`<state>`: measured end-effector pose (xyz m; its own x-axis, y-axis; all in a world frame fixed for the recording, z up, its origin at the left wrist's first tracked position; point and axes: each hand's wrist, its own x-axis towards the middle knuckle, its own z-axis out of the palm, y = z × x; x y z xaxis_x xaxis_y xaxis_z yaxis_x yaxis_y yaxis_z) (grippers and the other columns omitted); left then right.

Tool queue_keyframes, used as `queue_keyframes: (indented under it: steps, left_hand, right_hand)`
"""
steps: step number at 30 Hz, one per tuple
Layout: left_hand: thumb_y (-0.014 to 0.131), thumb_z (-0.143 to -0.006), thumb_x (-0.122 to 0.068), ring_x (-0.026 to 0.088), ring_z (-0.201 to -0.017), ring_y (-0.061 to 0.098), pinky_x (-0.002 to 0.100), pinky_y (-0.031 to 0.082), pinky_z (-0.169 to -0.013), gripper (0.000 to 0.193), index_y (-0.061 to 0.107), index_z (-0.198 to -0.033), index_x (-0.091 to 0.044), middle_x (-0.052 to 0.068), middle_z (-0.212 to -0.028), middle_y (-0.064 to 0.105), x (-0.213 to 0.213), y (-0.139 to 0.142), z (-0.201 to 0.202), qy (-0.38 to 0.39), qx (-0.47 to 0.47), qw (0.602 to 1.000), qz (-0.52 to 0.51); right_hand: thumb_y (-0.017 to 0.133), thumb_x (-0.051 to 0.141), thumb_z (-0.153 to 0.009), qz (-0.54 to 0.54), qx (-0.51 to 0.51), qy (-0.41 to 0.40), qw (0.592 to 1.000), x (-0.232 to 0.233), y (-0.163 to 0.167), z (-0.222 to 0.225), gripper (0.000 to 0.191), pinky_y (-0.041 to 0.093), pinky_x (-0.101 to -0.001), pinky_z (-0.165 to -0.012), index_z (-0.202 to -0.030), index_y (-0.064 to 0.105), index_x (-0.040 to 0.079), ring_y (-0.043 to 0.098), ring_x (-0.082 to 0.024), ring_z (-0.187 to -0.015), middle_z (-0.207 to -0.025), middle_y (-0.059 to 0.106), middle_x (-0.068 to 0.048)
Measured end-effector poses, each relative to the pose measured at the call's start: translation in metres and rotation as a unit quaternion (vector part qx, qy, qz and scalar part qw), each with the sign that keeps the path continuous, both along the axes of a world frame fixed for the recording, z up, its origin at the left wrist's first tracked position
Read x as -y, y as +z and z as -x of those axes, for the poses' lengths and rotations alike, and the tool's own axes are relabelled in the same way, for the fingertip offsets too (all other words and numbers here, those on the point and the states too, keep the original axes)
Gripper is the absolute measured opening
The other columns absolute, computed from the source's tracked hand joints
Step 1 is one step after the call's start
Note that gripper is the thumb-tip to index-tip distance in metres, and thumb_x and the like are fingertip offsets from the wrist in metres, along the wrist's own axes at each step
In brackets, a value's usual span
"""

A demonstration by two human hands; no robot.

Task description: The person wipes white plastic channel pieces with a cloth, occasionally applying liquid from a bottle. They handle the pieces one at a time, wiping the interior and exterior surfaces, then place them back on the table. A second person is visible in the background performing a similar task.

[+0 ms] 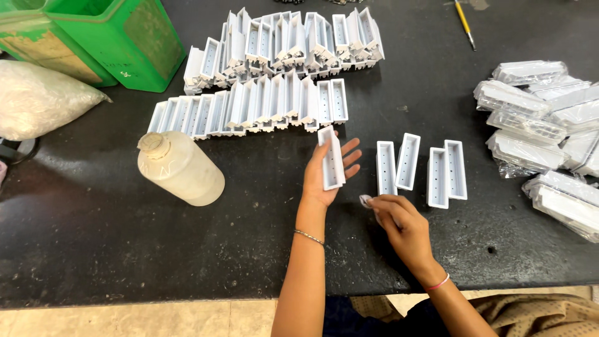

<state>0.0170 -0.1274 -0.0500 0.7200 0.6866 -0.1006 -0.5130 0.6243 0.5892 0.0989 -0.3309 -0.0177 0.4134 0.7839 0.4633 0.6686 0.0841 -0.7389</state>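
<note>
Left hand [327,171] cradling one white tray [331,158], fingers spread; right hand [399,219] pinching perhaps a cloth [365,200]; four trays [422,166] mid-frame

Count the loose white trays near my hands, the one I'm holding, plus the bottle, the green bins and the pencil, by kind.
White trays lying loose by the right hand: 4
White tray in the left hand: 1
Pale plastic bottle: 1
Green bins: 2
Yellow pencil: 1
Total: 9
</note>
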Motion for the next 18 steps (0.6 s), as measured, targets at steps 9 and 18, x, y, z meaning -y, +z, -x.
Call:
queue_keyframes:
  steps: [9,18]
  left_hand:
    - [0.045,-0.110,-0.045,0.017,-0.106,0.063,0.036,0.059,-0.085,0.054,0.055,-0.148,-0.009,0.011,-0.132,0.066,0.004,0.001,-0.001,-0.088,0.040,0.995,-0.028]
    - [0.055,-0.107,-0.043,0.015,-0.084,0.067,0.029,0.057,-0.068,0.053,0.059,-0.137,0.001,0.011,-0.108,0.068,0.008,-0.004,-0.006,-0.045,-0.076,0.996,-0.031]
  right_hand:
    - [0.067,0.001,-0.098,-0.085,0.024,-0.078,0.993,-0.041,0.058,-0.016,0.022,0.053,-0.0304,-0.079,-0.120,0.072,0.004,0.069,-0.019,-0.094,-0.110,0.070,-0.010]
    - [0.067,0.001,-0.097,-0.051,0.089,-0.026,0.994,-0.084,0.071,-0.007,0.024,0.055,-0.0347,-0.078,-0.121,0.069,0.003,0.068,-0.028,-0.093,-0.114,0.065,-0.013]
